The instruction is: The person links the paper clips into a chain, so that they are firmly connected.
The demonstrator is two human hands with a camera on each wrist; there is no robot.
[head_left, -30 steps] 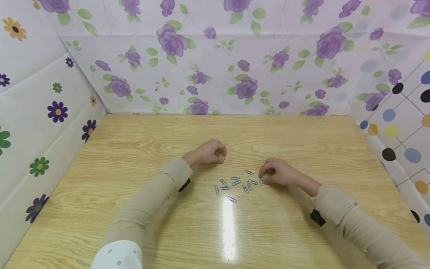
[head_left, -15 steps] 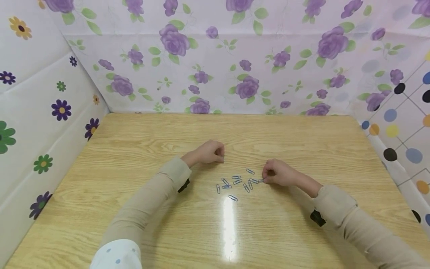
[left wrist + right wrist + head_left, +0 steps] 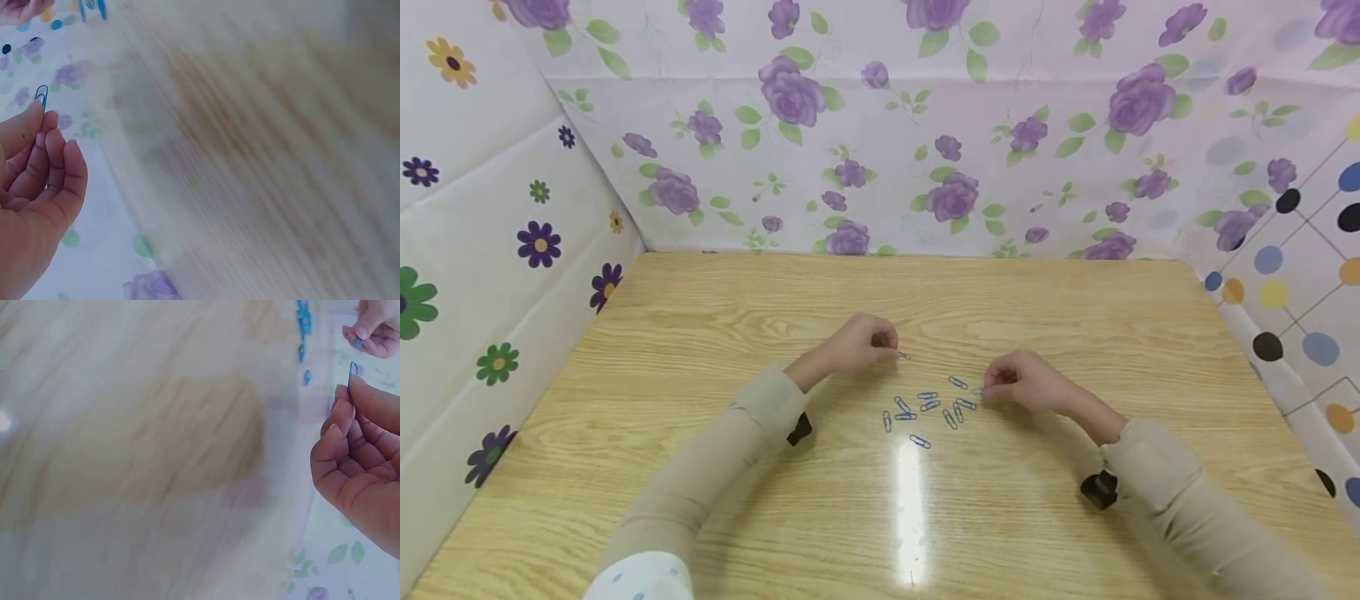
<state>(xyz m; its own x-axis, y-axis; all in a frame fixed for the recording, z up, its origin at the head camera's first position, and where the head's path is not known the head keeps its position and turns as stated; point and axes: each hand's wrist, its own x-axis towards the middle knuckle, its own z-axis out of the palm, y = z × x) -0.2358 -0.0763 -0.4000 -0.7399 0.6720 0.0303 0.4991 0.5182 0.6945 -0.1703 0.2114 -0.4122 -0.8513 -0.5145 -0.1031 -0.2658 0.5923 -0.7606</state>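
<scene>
In the head view my left hand (image 3: 861,343) is over the table's middle, its thumb and fingertips pinching a blue paper clip (image 3: 41,95) that sticks out past the thumb in the left wrist view. To the right, my right hand (image 3: 1026,382) pinches another blue paper clip (image 3: 352,375) between thumb and index finger, its loop showing above the thumb. Between and below the hands, several blue paper clips (image 3: 929,406) lie scattered on the wood. One loose paper clip (image 3: 957,382) lies just left of the right hand.
A light wood-grain table (image 3: 760,300) spreads under both hands. A purple-flowered sheet (image 3: 887,150) stands along its back edge, with patterned sheets at left (image 3: 467,275) and right (image 3: 1285,275). A light glare (image 3: 912,517) lies on the near tabletop.
The paper clip in my left hand has turned and now points right. In my right hand the clip has swung from near upright to point left, and has risen slightly.
</scene>
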